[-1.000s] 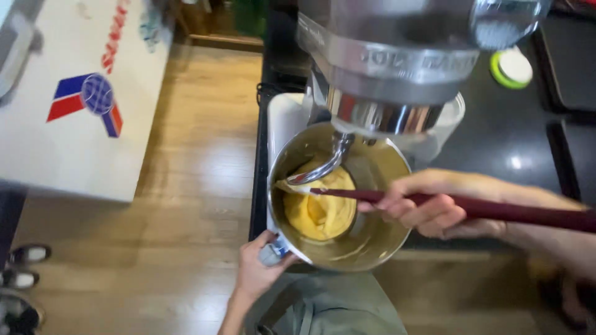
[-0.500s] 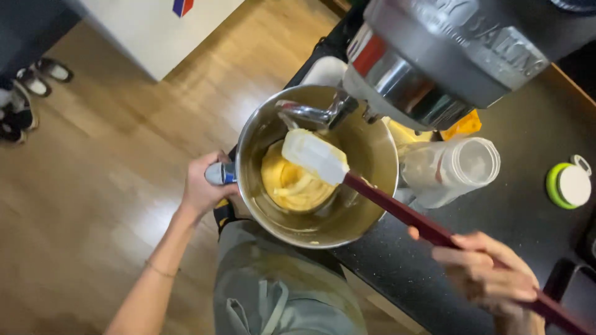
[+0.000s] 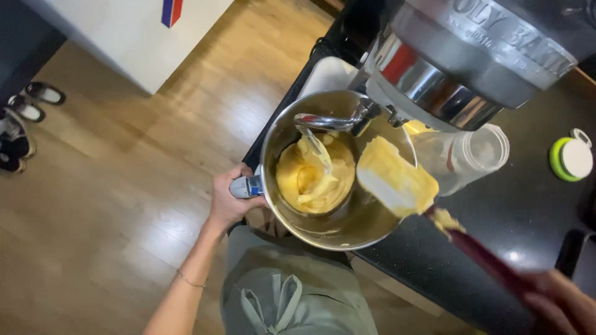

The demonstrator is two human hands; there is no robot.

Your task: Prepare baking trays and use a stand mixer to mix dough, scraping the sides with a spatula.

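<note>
The steel mixing bowl [image 3: 347, 217] sits at the edge of the black counter [image 3: 515, 211], directly beneath the head of the stand mixer [image 3: 459, 68], and serves here as the reference point. On the bowl's floor-facing side, the left hand [image 3: 228, 200] is wrapped closed around the bowl handle [image 3: 245, 186], fingers curled over it. Inside the bowl, a mass of pale yellow batter [image 3: 313, 177] lies on the bottom, toward the handle side; the metal beater [image 3: 323, 127] hangs down from the mixer head into it, with batter clinging to its blade. Over the bowl's counter-side rim, a spatula [image 3: 397, 183] is held raised above the contents, its pale blade thickly coated in the same yellow batter, and its dark red shaft runs away from the bowl toward the lower corner of the view. There the right hand [image 3: 559, 304] is closed about the shaft's end; it is blurred, so the exact finger placement cannot be told. Just beyond the bowl on the counter, a clear plastic container [image 3: 472, 155] lies beside it, partly behind the spatula blade. Farther from the bowl along the counter rests a round green-and-white lid [image 3: 571, 160]. Wooden floor [image 3: 124, 186] lies below the handle side, with shoes [image 3: 25, 111] well apart from the bowl.
</note>
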